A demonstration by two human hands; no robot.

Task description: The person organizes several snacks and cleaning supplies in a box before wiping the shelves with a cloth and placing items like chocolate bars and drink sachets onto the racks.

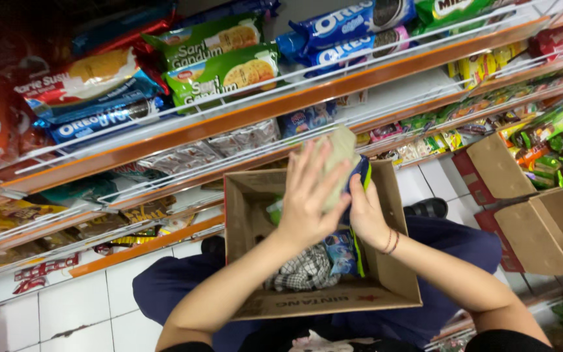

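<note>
A person sits on a white tiled floor with an open cardboard box resting on the lap, close to the store shelves so items are within reach. Both hands are raised over the box. The left hand, fingers spread, presses flat against a pale green packet; the right hand curls around its lower edge, steadying it from the other side. The packet is held upright above the box's far end. Inside the box lie a checked cloth and a blue packet. Two more open cartons stand to the right, one filled with green snack packets.
</note>
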